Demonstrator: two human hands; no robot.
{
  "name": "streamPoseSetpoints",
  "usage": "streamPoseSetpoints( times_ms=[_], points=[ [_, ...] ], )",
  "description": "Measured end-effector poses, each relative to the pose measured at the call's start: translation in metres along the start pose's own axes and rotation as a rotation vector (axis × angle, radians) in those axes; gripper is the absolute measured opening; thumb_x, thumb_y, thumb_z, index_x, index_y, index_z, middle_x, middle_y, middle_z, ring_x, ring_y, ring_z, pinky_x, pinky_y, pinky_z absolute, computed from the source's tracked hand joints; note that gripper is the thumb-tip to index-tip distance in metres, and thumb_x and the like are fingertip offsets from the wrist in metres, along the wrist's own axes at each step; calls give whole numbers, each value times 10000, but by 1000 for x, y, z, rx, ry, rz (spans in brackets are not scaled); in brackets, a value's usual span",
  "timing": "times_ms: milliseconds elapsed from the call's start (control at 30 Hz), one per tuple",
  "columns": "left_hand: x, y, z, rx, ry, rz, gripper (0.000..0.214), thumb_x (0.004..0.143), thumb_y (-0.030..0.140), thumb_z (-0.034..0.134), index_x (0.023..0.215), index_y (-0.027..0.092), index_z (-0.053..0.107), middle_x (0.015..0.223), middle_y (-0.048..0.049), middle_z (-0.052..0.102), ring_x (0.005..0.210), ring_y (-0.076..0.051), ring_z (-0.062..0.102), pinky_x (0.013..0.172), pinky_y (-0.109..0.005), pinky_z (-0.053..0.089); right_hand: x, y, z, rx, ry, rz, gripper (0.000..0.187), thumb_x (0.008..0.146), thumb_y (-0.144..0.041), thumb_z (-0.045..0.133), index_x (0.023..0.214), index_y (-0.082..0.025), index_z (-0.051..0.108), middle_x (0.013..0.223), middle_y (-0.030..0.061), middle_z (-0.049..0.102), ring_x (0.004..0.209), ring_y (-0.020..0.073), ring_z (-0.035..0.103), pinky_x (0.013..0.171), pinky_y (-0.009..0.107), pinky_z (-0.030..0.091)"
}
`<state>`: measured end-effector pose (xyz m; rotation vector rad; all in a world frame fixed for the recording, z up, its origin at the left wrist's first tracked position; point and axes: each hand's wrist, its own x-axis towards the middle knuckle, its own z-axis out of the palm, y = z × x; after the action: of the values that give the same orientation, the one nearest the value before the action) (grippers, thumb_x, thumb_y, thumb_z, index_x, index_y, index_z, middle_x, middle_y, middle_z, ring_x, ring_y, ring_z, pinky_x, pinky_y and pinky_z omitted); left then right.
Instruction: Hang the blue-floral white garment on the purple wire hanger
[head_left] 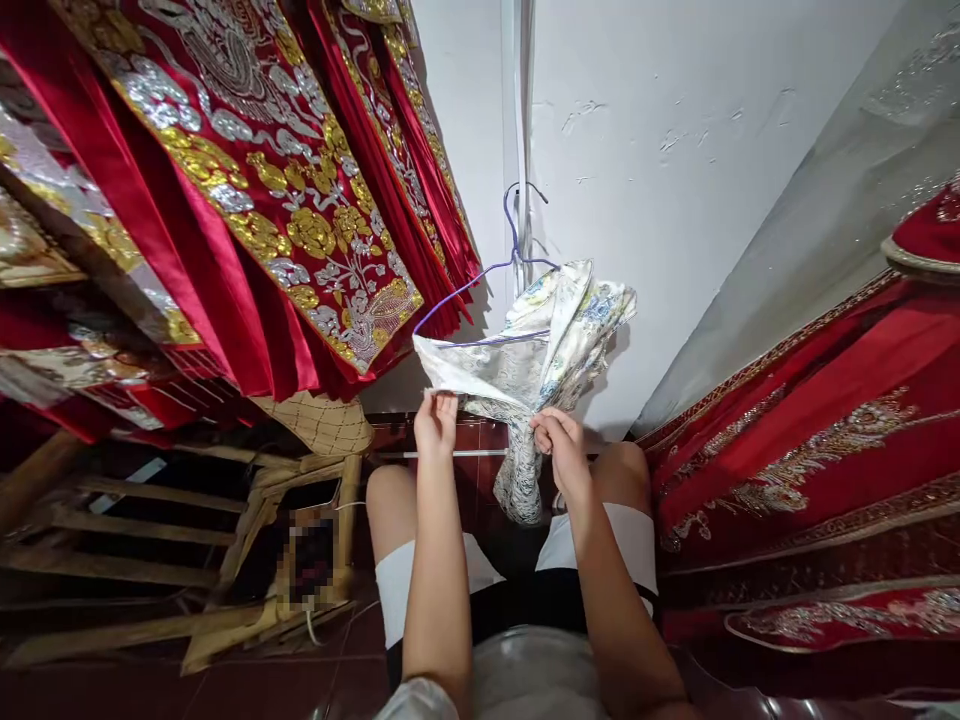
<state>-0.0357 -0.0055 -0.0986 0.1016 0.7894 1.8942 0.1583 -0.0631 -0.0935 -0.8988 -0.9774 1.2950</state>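
Note:
A white garment with a blue and yellow floral print (570,320) hangs partly on a purple wire hanger (459,296) in front of me. One side drapes over the hanger's right arm, while the left arm of the hanger shows bare above the cloth. My left hand (436,422) pinches the garment's lower left edge. With thumb and fingers closed, my right hand (557,440) grips the cloth near its gathered middle. Below my right hand a bunched length of the fabric dangles between my knees. The hanger's hook is up against a pale vertical pole (517,120).
Red garments with gold and silver embroidery (300,200) hang close on the left. More red beaded cloth (795,460) hangs on the right, beside a sheer veil-like fabric (840,180). A wooden chair (165,540) stands low at left, with a blurred-out item on it. A white wall (637,90) lies ahead.

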Motion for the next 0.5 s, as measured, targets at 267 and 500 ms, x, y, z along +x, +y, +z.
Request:
streamPoseSetpoints(
  times_ms=[267,500],
  points=[
    [-41,-47,-27,413,-138,327,339,778,485,784,835,164,691,783,3,656,707,-117,580,670,-206,457,5,12,-33,-194,-72,182,204,717,-350,577,577,-222,502,537,-45,420,478,102,319,480,270,204],
    [-93,-25,5,391,-449,339,351,872,561,691,900,214,650,964,-35,694,835,-168,643,778,-272,524,7,26,-33,-457,-93,42,339,827,-533,633,712,-215,667,657,15,611,680,186,559,603,270,408]
  ],
)
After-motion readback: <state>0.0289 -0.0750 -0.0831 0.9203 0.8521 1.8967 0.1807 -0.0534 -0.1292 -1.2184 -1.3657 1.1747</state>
